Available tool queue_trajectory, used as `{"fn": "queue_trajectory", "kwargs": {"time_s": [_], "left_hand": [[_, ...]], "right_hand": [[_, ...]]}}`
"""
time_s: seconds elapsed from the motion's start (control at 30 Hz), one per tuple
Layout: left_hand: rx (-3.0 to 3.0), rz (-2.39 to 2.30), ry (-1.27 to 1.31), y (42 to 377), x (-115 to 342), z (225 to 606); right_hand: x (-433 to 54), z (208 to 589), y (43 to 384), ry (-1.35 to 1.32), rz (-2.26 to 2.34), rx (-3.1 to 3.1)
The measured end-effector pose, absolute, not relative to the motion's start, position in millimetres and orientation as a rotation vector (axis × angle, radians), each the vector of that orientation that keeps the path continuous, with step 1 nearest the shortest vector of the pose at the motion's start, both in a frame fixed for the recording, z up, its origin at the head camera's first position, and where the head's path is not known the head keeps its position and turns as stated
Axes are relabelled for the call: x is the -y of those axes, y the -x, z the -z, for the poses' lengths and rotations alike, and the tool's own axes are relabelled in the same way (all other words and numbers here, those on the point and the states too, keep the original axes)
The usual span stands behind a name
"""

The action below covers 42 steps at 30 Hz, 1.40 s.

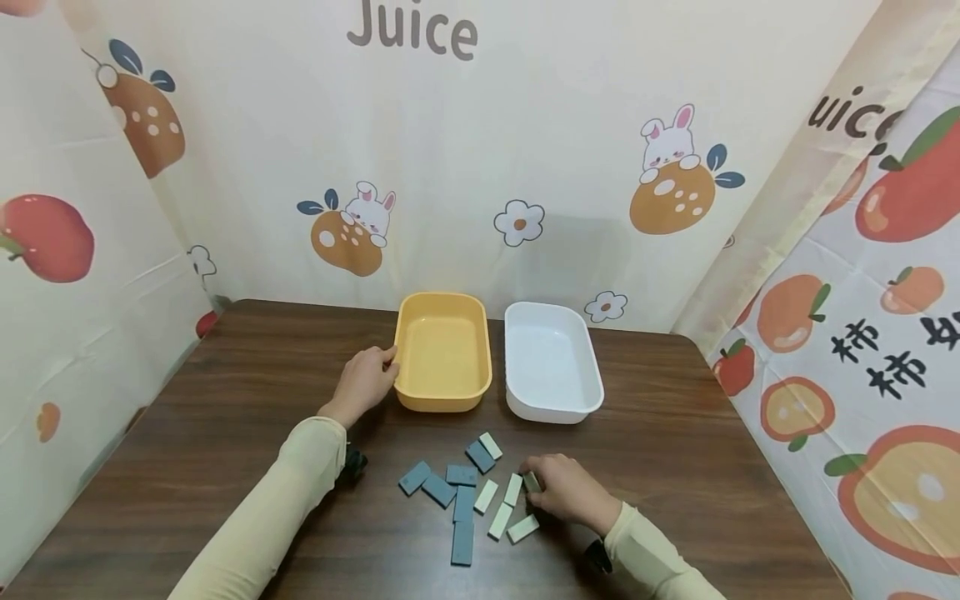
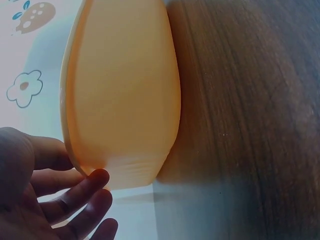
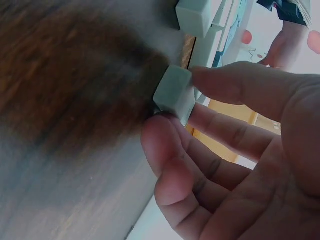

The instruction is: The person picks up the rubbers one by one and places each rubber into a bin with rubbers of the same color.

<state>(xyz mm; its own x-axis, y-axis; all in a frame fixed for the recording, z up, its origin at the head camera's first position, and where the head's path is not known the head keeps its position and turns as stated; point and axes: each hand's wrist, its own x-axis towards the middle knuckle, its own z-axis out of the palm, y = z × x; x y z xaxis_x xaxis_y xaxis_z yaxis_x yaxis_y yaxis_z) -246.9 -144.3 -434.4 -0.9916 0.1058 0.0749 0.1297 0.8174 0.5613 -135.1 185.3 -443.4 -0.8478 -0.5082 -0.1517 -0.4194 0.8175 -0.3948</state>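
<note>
The left hand point(image 1: 364, 385) pinches the left rim of a yellow plastic tray point(image 1: 442, 354); in the left wrist view, several fingertips point(image 2: 97, 180) lie against the tray's outer wall. Between thumb and fingers of the right hand point(image 1: 568, 490) is a small pale green rectangular block point(image 3: 174, 87), held close over the table. Several more pale green blocks point(image 1: 500, 522) lie just left of that hand. Beyond them are several blue-grey blocks point(image 1: 462, 543), some touching end to end. One pale block point(image 1: 491, 446) sits beside a blue-grey block point(image 1: 480, 457) nearer the trays.
A white tray point(image 1: 553, 362) stands right of the yellow one, a narrow gap between them. Both are near the back edge of the dark wooden table point(image 1: 675, 433). Printed cloth point(image 1: 465, 150) hangs behind and along both sides.
</note>
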Motion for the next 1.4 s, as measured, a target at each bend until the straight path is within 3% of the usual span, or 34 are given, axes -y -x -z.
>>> {"fn": "queue_trajectory", "kwargs": {"time_s": [1.4], "left_hand": [[2.869, 0.946, 0.172, 245.3, 144.0, 438.7]], "right_hand": [[-207.4, 399.1, 169.8, 0.836, 0.617, -2.890]]}}
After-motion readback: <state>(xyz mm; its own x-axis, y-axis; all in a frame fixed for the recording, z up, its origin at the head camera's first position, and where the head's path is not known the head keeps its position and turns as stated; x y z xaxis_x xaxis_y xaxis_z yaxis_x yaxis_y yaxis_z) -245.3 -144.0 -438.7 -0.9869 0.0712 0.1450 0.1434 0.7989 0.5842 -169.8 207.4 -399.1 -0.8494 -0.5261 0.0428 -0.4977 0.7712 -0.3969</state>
